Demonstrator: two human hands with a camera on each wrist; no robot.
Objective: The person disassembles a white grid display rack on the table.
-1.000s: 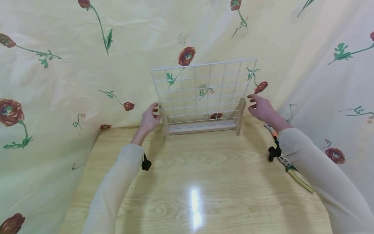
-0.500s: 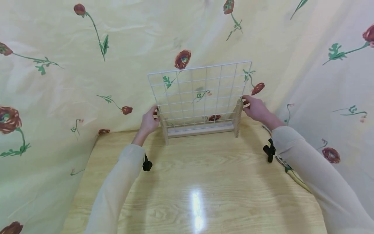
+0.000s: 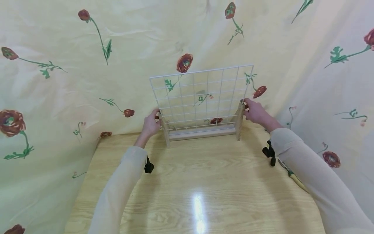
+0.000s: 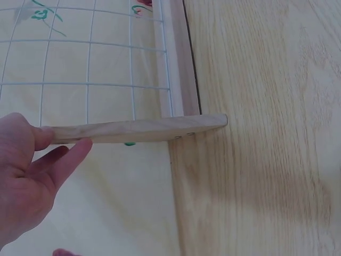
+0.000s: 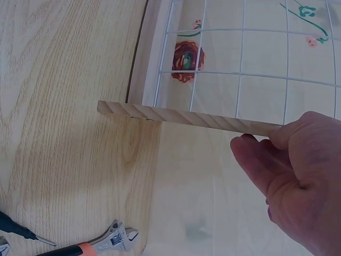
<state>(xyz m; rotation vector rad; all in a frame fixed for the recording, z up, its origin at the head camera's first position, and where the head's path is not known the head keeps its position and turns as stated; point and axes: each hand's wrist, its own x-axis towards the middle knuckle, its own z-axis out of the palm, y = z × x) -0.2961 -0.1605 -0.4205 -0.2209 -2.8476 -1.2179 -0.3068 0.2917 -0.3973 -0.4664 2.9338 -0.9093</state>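
A white wire grid (image 3: 207,84) stands upright in a wooden frame at the back of the table, leaning slightly backward. A pale wooden crossbar (image 3: 201,133) runs along its foot. My left hand (image 3: 151,124) pinches the upper end of the left side board (image 4: 138,129), thumb on one face and fingers on the other. On the opposite side, my right hand (image 3: 256,112) holds the top of the right side board (image 5: 186,116) between thumb and fingers. Screw heads show low on the left board's outer face in the left wrist view.
Floral cloth (image 3: 131,48) hangs behind and beside the wooden table (image 3: 175,182). At the right lie an adjustable wrench (image 5: 118,240), a screwdriver (image 5: 18,228) and a tool with a yellow handle (image 3: 297,182), partly hidden by my right sleeve.
My right hand has moved left from beside the frame and taken hold of the right board's top. My left hand has closed on the left board. The frame stays in place.
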